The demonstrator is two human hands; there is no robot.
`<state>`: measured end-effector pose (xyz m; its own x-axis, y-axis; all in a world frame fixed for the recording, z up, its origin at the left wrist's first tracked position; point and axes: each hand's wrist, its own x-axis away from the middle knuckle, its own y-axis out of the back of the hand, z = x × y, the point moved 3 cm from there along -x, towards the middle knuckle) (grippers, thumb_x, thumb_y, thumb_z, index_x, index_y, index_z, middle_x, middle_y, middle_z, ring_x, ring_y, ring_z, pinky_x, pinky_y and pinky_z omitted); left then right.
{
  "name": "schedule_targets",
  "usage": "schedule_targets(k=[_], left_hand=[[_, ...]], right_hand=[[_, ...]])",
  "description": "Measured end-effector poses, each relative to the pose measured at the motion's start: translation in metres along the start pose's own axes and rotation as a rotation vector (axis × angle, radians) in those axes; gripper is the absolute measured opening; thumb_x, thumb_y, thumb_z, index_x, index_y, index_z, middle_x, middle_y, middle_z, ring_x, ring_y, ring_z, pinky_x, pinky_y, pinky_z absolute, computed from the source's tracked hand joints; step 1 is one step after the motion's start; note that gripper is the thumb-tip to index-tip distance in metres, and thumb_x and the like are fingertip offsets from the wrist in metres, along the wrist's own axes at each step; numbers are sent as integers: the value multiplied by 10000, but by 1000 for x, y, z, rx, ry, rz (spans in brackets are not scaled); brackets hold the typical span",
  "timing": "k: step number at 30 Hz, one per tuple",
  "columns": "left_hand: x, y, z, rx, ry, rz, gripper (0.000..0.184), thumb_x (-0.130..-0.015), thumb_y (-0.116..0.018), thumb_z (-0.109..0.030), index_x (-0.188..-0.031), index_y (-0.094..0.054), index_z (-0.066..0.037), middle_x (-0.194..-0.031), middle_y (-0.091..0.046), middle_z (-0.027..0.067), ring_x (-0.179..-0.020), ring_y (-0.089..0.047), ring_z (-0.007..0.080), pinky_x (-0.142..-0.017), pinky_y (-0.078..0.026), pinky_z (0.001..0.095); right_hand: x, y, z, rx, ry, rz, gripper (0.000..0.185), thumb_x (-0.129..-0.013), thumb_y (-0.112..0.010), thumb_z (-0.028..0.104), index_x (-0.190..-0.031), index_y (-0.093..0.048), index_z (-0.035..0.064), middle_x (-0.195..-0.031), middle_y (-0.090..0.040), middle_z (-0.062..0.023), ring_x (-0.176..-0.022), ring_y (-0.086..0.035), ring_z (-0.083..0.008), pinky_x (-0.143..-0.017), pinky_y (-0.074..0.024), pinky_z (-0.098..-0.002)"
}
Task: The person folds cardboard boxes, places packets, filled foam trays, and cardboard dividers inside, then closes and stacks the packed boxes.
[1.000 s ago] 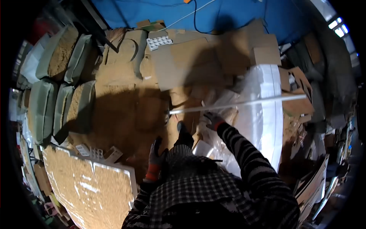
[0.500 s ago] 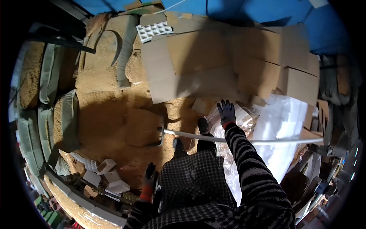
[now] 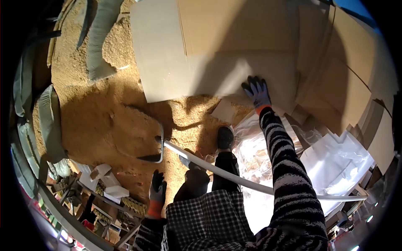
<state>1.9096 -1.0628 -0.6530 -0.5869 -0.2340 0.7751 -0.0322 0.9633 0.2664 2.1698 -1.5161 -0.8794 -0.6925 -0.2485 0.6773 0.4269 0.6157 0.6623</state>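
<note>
My right hand (image 3: 257, 91), in a grey and black glove with an orange cuff, reaches forward with fingers spread at the near edge of a flat cardboard sheet (image 3: 167, 71). It looks empty. My left hand (image 3: 157, 190), gloved alike, hangs low beside the checked apron (image 3: 205, 217), fingers apart, holding nothing visible. A shovel with a long pale handle (image 3: 217, 170) lies across the view, passing beneath my right arm; its metal-edged blade (image 3: 161, 146) rests in the sawdust-like material (image 3: 96, 117). Crumpled clear plastic (image 3: 251, 142) lies below my right hand.
Filled green-grey sacks (image 3: 50, 121) stand along the left. More cardboard (image 3: 347, 79) covers the upper right, with white sheeting (image 3: 335, 163) below it. White blocks (image 3: 111, 184) and clutter lie at lower left behind a curved rim (image 3: 71, 226). My shoe (image 3: 225, 138) is on the floor.
The view has tilted down and come closer to the floor. My right hand has moved from the plastic beside the handle forward to the cardboard edge. My left hand stays low at my side.
</note>
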Motion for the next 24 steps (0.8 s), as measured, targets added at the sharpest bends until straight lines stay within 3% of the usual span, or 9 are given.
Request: schedule_targets(k=[5, 8, 10, 13, 14, 16, 20, 22, 24], left_hand=[[-39, -49, -21, -2, -117, 38, 591, -924, -614, -63, -1459, -364, -31, -1379, -508, 113, -1237, -504, 193, -1011, -422, 317], [-59, -76, -99, -726, -482, -133, 759, -827, -723, -143, -1474, -333, -72, -1446, -407, 185, -1333, -392, 357, -1087, -348, 433], [-76, -93, -156, -893, -735, -270, 839, -759, -771, -243, -1462, -342, -86, -1484, -326, 215, -1360, -291, 450, -1115, -268, 527], [-110, -101, -208, -1070, -977, -439, 890, -722, -784, -392, -1457, -348, -143, -1522, -251, 219, -1374, -237, 481, -1094, -219, 623], [-122, -99, -222, -1198, -1019, -480, 966, -692, -800, -434, -1477, -304, -167, -1537, -217, 222, -1386, -211, 487, -1089, -204, 642], [-139, -95, -255, -1222, -1114, -526, 957, -675, -801, -436, -1471, -329, -190, -1537, -226, 208, -1400, -208, 461, -1102, -182, 639], [-171, -91, -288, -1289, -1177, -423, 935, -644, -818, -386, -1447, -388, -176, -1484, -335, 150, -1377, -297, 372, -1128, -201, 597], [-201, -99, -284, -1395, -1085, -219, 940, -660, -809, -363, -1465, -365, -165, -1434, -383, 140, -1326, -365, 340, -1132, -210, 582], [-223, -111, -278, -1393, -1091, -226, 956, -686, -799, -353, -1491, -318, -166, -1395, -414, 138, -1277, -413, 317, -1140, -216, 555]], right_hand=[[14, 28, -40, -114, 29, -111, 625, -952, -413, 226, -1532, -197, 318, -1614, -81, -109, -1439, -207, -400, -1139, -141, -620], [37, 57, -64, -174, 94, -191, 580, -944, -407, 210, -1506, -287, 285, -1591, -183, -125, -1425, -247, -395, -1142, -181, -574], [60, 89, -91, -238, 140, -228, 565, -938, -405, 196, -1492, -323, 267, -1575, -236, -133, -1422, -266, -380, -1146, -206, -538], [86, 124, -121, -332, 198, -220, 553, -924, -390, 160, -1471, -361, 241, -1559, -278, -145, -1422, -290, -335, -1142, -252, -455], [98, 130, -124, -350, 234, -367, 551, -894, -430, 142, -1442, -401, 180, -1506, -361, -145, -1377, -356, -313, -1116, -293, -443], [119, 154, -127, -364, 263, -528, 551, -863, -471, 123, -1413, -442, 119, -1453, -444, -144, -1332, -422, -291, -1090, -334, -431], [136, 167, -123, -467, 305, -416, 572, -867, -490, 126, -1434, -415, 159, -1404, -497, -142, -1239, -520, -287, -1009, -426, -394], [119, 149, -116, -486, 299, -392, 578, -874, -481, 121, -1443, -403, 188, -1379, -525, -142, -1218, -546, -292, -985, -451, -376], [88, 129, -115, -698, 317, -322, 589, -866, -516, 137, -1442, -398, 162, -1358, -531, -153, -1169, -572, -298, -936, -485, -379]])
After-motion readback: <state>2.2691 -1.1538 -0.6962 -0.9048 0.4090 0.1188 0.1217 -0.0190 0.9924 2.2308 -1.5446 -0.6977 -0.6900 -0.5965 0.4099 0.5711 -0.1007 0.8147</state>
